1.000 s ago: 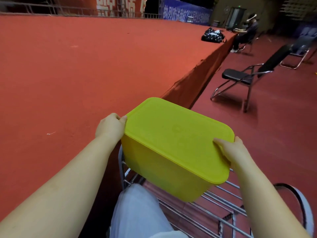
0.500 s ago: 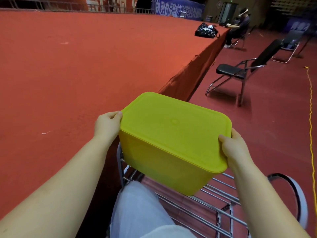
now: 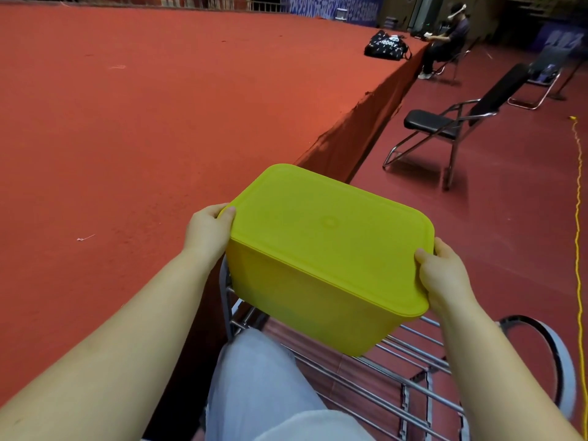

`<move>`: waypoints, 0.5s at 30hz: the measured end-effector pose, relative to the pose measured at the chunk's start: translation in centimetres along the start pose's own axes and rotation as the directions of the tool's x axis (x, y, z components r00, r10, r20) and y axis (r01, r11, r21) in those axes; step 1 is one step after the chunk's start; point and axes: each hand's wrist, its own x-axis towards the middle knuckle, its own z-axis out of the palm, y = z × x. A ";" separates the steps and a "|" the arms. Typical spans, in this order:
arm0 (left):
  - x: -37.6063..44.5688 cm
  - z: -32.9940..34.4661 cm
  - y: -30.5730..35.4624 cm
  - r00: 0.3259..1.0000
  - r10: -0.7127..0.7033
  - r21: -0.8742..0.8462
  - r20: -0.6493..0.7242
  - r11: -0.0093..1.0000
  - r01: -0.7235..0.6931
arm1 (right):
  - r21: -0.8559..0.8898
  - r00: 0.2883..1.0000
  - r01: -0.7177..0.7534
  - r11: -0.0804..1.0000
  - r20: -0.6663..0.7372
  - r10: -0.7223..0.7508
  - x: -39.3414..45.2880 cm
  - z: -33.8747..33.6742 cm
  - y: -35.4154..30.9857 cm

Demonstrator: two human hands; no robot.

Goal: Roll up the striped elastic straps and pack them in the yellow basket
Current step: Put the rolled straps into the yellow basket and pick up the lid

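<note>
Yellow plastic, smooth and faintly glossy, makes up the basket (image 3: 327,249), which is shown with its flat lid-like face uppermost and tilted toward the camera. It is held in the air above a chrome wire rack (image 3: 397,370), just off the edge of the red-covered desk (image 3: 127,122). The left hand (image 3: 208,232) is clamped on the near-left corner, thumb on the top face. The right hand (image 3: 445,278) is clamped on the right edge, fingers curled under the rim. The hands are kept well apart, one at each end.

Against the earlier frames, the basket has been raised slightly and turned a little; the right hand has shifted from resting over the top edge to gripping the rim from the side. This is judged to be the fetching step: the basket is being brought toward the desk, and packing is not yet begun. No striped elastic straps are visible anywhere in view.

Further out, a black folding chair (image 3: 445,122) stands on the red floor (image 3: 509,218), with a yellow cable (image 3: 577,218) running along the right. A black bag (image 3: 386,46) lies on the far desk edge; its white lettering reads in part "liebot". A seated person (image 3: 448,36) is near it. The blue banner (image 3: 334,6) carries writing too small to be read.
</note>
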 end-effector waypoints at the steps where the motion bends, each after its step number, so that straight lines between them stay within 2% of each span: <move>1: 0.1 0.0 0.1 1.000 0.003 0.018 0.013 1.000 -0.003 | -0.049 1.000 0.024 0.999 -0.002 -0.024 -0.1 0.0 0.1; 3: 0.2 -0.1 0.8 0.999 0.027 0.190 0.022 0.981 -0.030 | -0.132 0.998 0.054 0.990 -0.019 -0.057 -0.4 0.0 0.2; 5: -0.6 -0.1 2.5 0.990 0.135 0.510 0.029 0.850 -0.131 | -0.136 0.998 0.064 0.989 -0.019 -0.067 -1.1 0.0 0.4; 6: -1.5 0.1 3.7 0.968 0.236 0.593 0.089 0.768 -0.242 | -0.137 0.997 0.075 0.988 -0.006 -0.077 -1.5 0.0 0.4; 8: -3.9 1.6 6.2 0.850 0.382 0.554 0.362 0.646 -0.526 | -0.114 0.997 0.074 0.991 0.016 -0.072 -2.5 0.2 0.8; 10: -6.8 4.3 7.5 0.666 0.380 0.450 0.641 0.518 -0.728 | -0.060 0.998 0.058 0.996 0.004 -0.058 -3.1 0.4 1.3; 11: -8.2 5.7 7.7 0.596 0.337 0.423 0.729 0.463 -0.779 | -0.040 0.998 0.055 0.998 -0.004 -0.055 -3.2 0.5 1.6; 13: -9.9 7.7 7.5 0.535 0.257 0.417 0.805 0.397 -0.818 | -0.024 0.998 0.062 0.998 -0.003 -0.062 -3.3 0.5 1.8; 15: -10.4 8.6 6.9 0.543 0.247 0.435 0.803 0.380 -0.816 | -0.032 0.997 0.077 0.996 0.010 -0.077 -3.4 0.5 2.0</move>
